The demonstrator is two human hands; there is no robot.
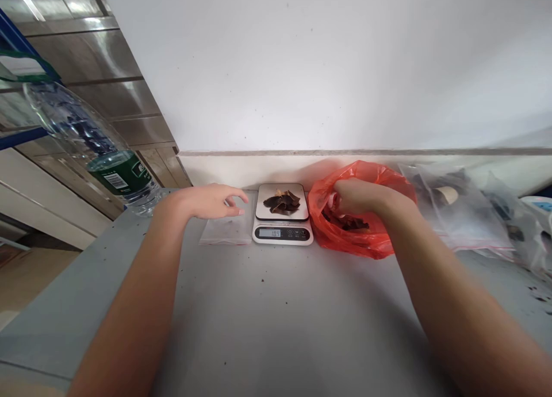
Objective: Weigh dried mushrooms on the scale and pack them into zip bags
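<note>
In the head view, a small digital kitchen scale [283, 234] carries a pile of dark, curled dried pieces [282, 202]. Its lit display seems to read 10.9. Over a flat clear zip bag [226, 231], left of the scale, hovers my left hand [211, 201], fingers loosely bent and apart, holding nothing. To the scale's right stands an open red plastic bag [362, 244] with more dark dried pieces [351, 221] inside. My right hand [351, 197] reaches into it, fingers curled together among the pieces; the bag and hand hide the fingertips.
A clear plastic bottle with a green label [121, 172] stands at the table's left edge. More clear zip bags [468, 213] with contents lie right of the red bag. A white wall [328, 69] rises behind the grey table [267, 322], which has scattered dark crumbs.
</note>
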